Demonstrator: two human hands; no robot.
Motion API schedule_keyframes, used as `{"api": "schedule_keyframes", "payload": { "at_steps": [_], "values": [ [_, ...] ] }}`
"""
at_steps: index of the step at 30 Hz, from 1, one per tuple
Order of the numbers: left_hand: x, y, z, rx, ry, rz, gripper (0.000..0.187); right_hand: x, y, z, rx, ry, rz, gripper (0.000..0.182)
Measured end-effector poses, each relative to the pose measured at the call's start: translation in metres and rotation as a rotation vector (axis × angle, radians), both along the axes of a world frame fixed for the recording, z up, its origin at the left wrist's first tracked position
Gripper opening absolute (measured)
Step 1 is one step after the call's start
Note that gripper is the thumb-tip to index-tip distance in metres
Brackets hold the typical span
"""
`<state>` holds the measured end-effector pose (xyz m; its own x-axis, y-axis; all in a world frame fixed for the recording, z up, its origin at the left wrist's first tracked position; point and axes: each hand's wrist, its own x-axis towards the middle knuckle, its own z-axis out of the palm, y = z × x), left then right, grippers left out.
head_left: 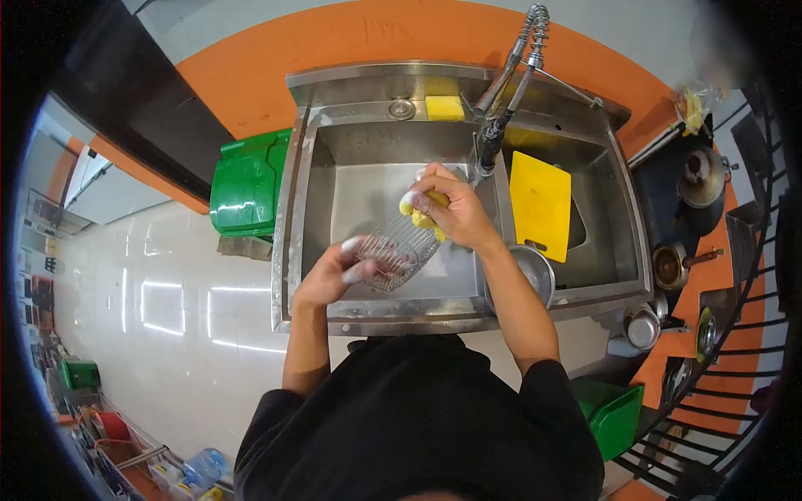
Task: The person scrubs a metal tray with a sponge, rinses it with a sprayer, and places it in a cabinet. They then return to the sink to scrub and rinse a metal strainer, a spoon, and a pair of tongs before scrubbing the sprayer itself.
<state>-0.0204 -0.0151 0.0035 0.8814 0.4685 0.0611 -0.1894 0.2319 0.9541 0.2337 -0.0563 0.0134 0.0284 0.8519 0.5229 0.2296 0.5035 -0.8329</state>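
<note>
My left hand (330, 273) grips a wire basket (399, 257) by its left end, holding it tilted over the left sink basin (355, 185). Suds whiten the fingertips. In my right hand (458, 213) a yellow sponge (423, 214) is squeezed against the basket's upper right side. Below my right forearm, partly covered by it, a round metal bowl (535, 274) rests at the sink's front edge, near the divider.
A yellow cutting board (539, 200) leans in the right basin. The spring faucet (493, 138) rises behind the divider, beside another yellow sponge (444, 108) on the back ledge. Green bins (246, 188) flank the sink. Pans (668, 265) stand at the right.
</note>
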Motion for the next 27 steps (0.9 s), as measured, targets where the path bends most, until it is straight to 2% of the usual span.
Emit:
{"api": "schedule_keyframes", "payload": {
  "at_steps": [3, 5, 6, 7, 8, 9, 10, 12, 14, 16, 18, 20, 22, 24, 26, 27],
  "values": [
    [0.010, 0.000, 0.005, -0.003, 0.118, 0.049, 0.027, -0.007, -0.003, 0.008, -0.118, 0.076, 0.065, 0.010],
    [0.014, -0.004, 0.002, -0.027, 0.125, 0.102, 0.026, -0.007, -0.001, 0.006, 0.125, -0.211, -0.247, 0.011],
    [0.017, -0.005, -0.001, -0.049, 0.132, 0.149, 0.026, -0.016, -0.007, 0.013, 0.127, -0.215, -0.241, 0.011],
    [0.018, -0.007, -0.010, -0.048, 0.129, 0.153, 0.026, -0.033, -0.019, 0.025, 0.231, -0.408, -0.266, 0.011],
    [0.019, -0.011, -0.022, 0.086, 0.061, 0.189, 0.026, -0.050, -0.029, 0.030, 0.332, -0.598, -0.291, 0.011],
    [0.021, -0.015, -0.020, 0.220, -0.005, 0.220, 0.026, -0.063, -0.034, 0.027, 0.313, -0.717, -0.271, 0.016],
    [0.024, -0.015, -0.017, 0.219, -0.002, 0.216, 0.026, -0.057, -0.030, 0.024, 0.310, -0.714, -0.275, 0.016],
    [0.025, -0.019, -0.008, 0.024, 0.133, 0.197, 0.026, -0.030, -0.011, 0.012, 0.339, -0.674, -0.367, 0.017],
    [0.020, -0.024, -0.007, 0.022, 0.175, 0.201, 0.027, -0.011, -0.001, 0.000, 0.278, -0.610, -0.468, 0.016],
    [0.021, -0.025, -0.004, 0.026, 0.116, 0.235, 0.026, -0.004, 0.001, 0.005, 0.216, -0.440, -0.417, 0.018],
    [0.024, -0.020, -0.011, 0.101, 0.064, 0.252, 0.027, -0.029, -0.010, 0.004, 0.291, -0.495, -0.400, 0.017],
    [0.023, -0.021, -0.013, 0.163, 0.030, 0.256, 0.027, -0.041, -0.017, 0.013, 0.386, -0.779, -0.270, 0.014],
    [0.023, -0.025, -0.006, -0.038, 0.124, 0.255, 0.025, -0.015, 0.003, 0.009, 0.431, -0.767, -0.357, 0.015],
    [0.016, -0.030, -0.006, -0.036, 0.064, 0.273, 0.025, 0.008, 0.016, -0.004, 0.231, -0.381, -0.506, 0.017],
    [0.022, -0.023, -0.006, -0.032, -0.016, 0.305, 0.025, -0.011, -0.002, 0.024, 0.270, -0.367, -0.500, 0.018],
    [0.026, -0.021, -0.008, -0.061, -0.072, 0.344, 0.025, -0.033, -0.015, 0.032, 0.349, -0.512, -0.408, 0.016]
  ]
}}
